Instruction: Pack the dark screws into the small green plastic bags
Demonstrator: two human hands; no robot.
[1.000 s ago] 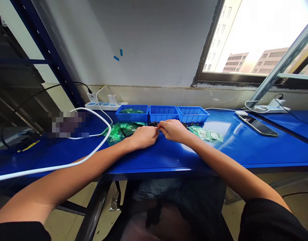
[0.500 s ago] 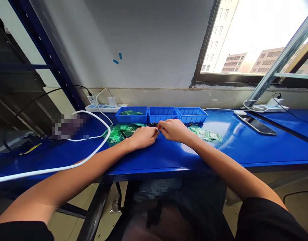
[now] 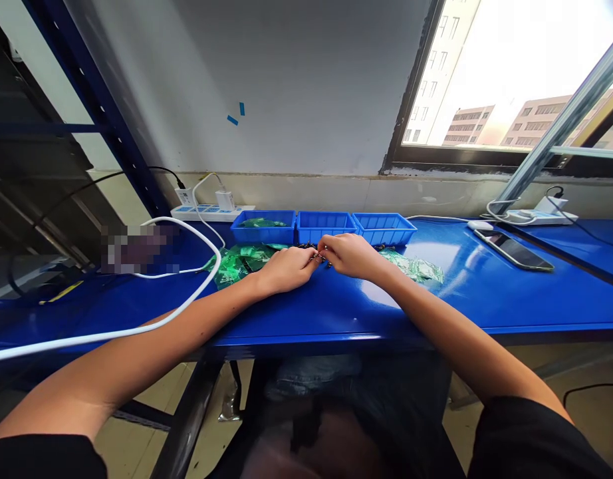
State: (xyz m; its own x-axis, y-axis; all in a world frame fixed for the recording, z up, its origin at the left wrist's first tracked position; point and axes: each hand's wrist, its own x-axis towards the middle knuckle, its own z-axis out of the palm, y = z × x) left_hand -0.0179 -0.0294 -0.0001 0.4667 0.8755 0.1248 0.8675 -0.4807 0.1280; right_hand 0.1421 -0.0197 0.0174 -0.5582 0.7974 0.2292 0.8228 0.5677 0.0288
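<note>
My left hand [image 3: 286, 269] and my right hand [image 3: 353, 255] meet on the blue table [image 3: 336, 306], fingertips pinched together on a small dark part [image 3: 320, 256] between them. A scatter of small dark parts [image 3: 306, 246] lies just behind the fingers. Green plastic bags [image 3: 239, 259] lie left of my left hand, and more green bags [image 3: 416, 267] lie right of my right hand. Three blue bins stand behind: the left bin [image 3: 263, 226] holds green bags, the middle bin [image 3: 325, 226] and the right bin [image 3: 383, 227] show no contents.
A thick white cable [image 3: 177, 306] loops across the table's left side. A power strip [image 3: 211, 210] with chargers sits at the back left. A phone [image 3: 513, 249] and a white mouse [image 3: 480, 225] lie at the right, near a second power strip [image 3: 540, 214].
Both hands stayed pinched together and shifted slightly right and away from me; the view tilted a little.
</note>
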